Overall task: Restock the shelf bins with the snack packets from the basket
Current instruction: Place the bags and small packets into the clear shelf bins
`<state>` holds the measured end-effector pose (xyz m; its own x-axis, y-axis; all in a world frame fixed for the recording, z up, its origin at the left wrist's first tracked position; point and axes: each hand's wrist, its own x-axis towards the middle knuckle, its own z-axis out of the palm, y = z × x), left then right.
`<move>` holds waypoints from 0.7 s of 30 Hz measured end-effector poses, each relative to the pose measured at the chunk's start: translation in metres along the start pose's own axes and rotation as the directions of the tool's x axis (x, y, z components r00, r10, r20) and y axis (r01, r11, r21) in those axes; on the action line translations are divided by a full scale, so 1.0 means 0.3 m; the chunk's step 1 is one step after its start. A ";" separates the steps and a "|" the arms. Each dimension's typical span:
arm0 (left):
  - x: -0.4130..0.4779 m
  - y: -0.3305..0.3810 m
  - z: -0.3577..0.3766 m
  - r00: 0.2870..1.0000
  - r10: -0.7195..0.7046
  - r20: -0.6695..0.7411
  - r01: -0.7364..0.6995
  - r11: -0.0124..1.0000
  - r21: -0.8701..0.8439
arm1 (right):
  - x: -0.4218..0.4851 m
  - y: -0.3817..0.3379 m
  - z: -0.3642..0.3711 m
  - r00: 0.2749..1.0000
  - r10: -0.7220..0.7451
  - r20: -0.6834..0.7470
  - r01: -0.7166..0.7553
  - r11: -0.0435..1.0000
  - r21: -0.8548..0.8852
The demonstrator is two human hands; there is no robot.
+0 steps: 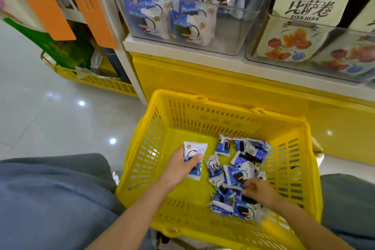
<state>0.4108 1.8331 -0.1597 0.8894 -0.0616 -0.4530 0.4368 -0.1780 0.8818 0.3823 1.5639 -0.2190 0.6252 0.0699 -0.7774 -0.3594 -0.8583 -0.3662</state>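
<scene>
Yellow plastic lattice forms the basket [142,148], which sits low between the person's knees and serves as the reference for everything else. Over the basket's left half, the left hand [180,165] grips a blue-and-white snack packet [194,149] with the thumb across its printed face. A further edge shows beneath the palm, so it may be holding more than one. Above the basket and behind its far rim, a clear shelf bin [227,40] already stands partly filled with upright packets of the same design, with free space toward its front wall.

On the basket's floor, in its right half, lies the loose pile of remaining packets [235,168], overlapping and facing every way. At the near edge of that pile the right hand [257,191] has its fingers drawn together and curled against one packet. Whether they have actually closed on it cannot be told. Above the basket's right corner sits a neighbouring bin [263,61] of cream-coloured packets, a different product.

The step in hand looks like gathering: one hand collects while the other picks from the pile. Many packets remain, so the task seems well short of finished. The next move probably calls for a firm pinch on a single slippery wrapper, a transfer to the left hand's stack, then a lift up to the clear bin rather than its neighbour.
</scene>
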 end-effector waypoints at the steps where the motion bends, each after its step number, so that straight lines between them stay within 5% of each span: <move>1: 0.001 -0.005 0.004 1.000 -0.005 0.005 0.005 1.000 0.003 | -0.004 0.019 0.017 0.997 0.006 0.077 0.000 0.997 -0.082; 11: 0.009 -0.030 0.033 1.000 -0.021 0.005 0.020 0.997 0.074 | 0.014 -0.030 0.090 0.981 -0.005 0.191 0.127 0.764 -0.633; 15: -0.010 -0.025 0.031 0.999 -0.019 0.031 0.017 0.997 0.075 | 0.006 -0.019 0.095 0.987 -0.038 0.156 0.121 0.820 -0.560; 21: -0.032 -0.018 0.024 0.998 -0.054 0.028 0.052 0.995 0.087 | -0.029 -0.069 0.032 0.985 -0.130 -0.111 0.113 0.982 -0.149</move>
<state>0.3991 1.8277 -0.1612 0.8602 -0.0794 -0.5038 0.4688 -0.2660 0.8423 0.3776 1.5860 -0.2096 0.7397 0.1243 -0.6614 -0.1788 -0.9111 -0.3713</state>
